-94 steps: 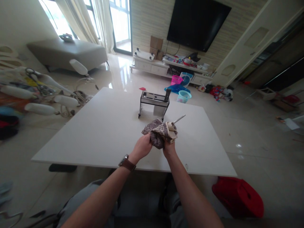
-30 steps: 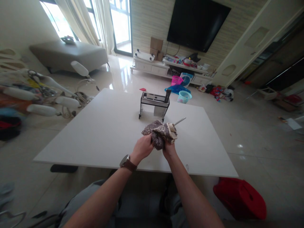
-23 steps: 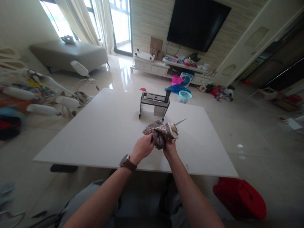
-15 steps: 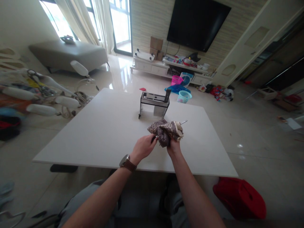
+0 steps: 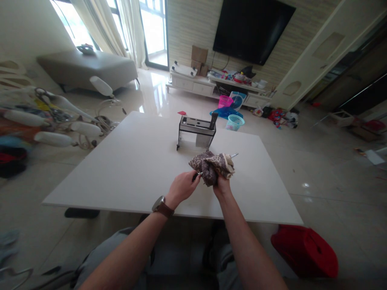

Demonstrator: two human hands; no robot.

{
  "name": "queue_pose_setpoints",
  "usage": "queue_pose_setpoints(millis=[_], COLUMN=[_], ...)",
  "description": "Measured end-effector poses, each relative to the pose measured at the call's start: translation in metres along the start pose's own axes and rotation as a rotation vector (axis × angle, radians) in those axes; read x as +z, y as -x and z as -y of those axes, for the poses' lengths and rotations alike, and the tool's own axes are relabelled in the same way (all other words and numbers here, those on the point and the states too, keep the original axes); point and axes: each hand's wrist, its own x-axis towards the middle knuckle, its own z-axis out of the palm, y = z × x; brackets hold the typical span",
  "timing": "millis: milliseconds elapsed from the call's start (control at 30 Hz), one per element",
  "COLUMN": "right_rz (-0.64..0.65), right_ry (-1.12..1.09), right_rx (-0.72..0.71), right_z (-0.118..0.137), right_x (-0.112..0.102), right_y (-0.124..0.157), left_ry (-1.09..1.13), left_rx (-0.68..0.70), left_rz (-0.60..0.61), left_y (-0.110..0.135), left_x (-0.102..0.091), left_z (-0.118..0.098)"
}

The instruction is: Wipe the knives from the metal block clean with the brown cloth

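My left hand [image 5: 185, 185], with a watch on its wrist, is closed round the dark handle of a slim metal tool [image 5: 235, 155]. The tool's silvery tip sticks out at the right; its middle is wrapped in a brown-and-cream patterned cloth [image 5: 208, 167], so its exact kind is hidden. From below and to the right, my right hand [image 5: 223, 186] grips the bunched cloth around the tool. Just beyond the cloth, a knife block [image 5: 196, 125] with a metal top and see-through sides stands upright. One dark-handled knife [image 5: 213, 120] is slotted into its right end.
Both hands are above a white table [image 5: 121, 169]. A red object [image 5: 305, 251] lies below its right front corner. Beyond the far edge are a turquoise basket [image 5: 235, 122] and a pink basket [image 5: 224, 101]. A lamp with white shades [image 5: 86, 129] stands at the left.
The cloth and the tool have shifted very slightly to the right. Both hands keep the same hold, and the knife block stays in place.
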Motion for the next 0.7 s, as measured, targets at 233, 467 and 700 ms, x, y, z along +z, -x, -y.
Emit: queue_pose_setpoints(millis=[233,467,700], right_rz=[-0.018,-0.041,-0.044], right_ry=[-0.015,-0.027,-0.034], right_rx=[0.036,0.061,0.053], right_z=[-0.0008,0.0004,0.0058], right_x=[-0.0016,-0.0004,0.0025], right_y=[-0.0019,-0.0002,0.0007], left_ry=[-0.002,-0.007,-0.012], left_rx=[0.008,-0.014,0.001], left_rz=[-0.004,0.007,0.011], left_y=[0.0001,0.0005,-0.0004], left_x=[-0.0018,-0.0032,-0.0016], left_z=[-0.0015,-0.0037,-0.0039])
